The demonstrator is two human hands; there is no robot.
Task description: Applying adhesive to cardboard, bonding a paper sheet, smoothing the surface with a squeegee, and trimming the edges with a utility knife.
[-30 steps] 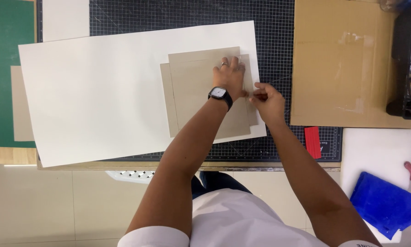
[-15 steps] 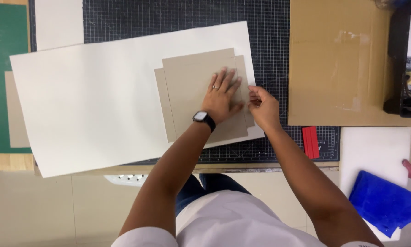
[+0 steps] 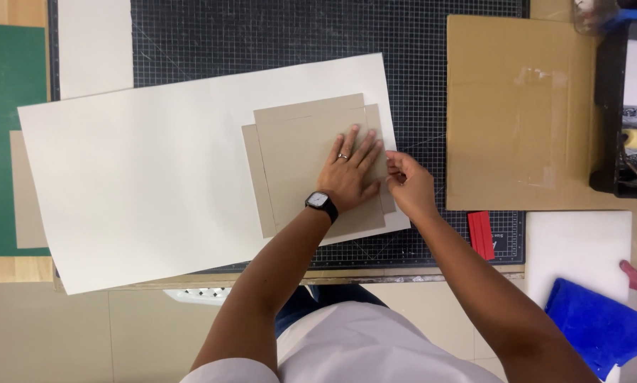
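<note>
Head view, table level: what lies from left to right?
Green mat → large white sheet → grey boards under the left hand → right hand → red tool → brown cardboard → blue cloth.

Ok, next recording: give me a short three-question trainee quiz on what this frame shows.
1. True or false: the left hand lies flat on the grey boards.
2. What do the boards rest on: A) white sheet, B) blue cloth, C) brown cardboard?
3. Which wrist wears the watch?

Key: 1 true; 2 A; 3 left. The right hand pinches at the boards' right edge.
</note>
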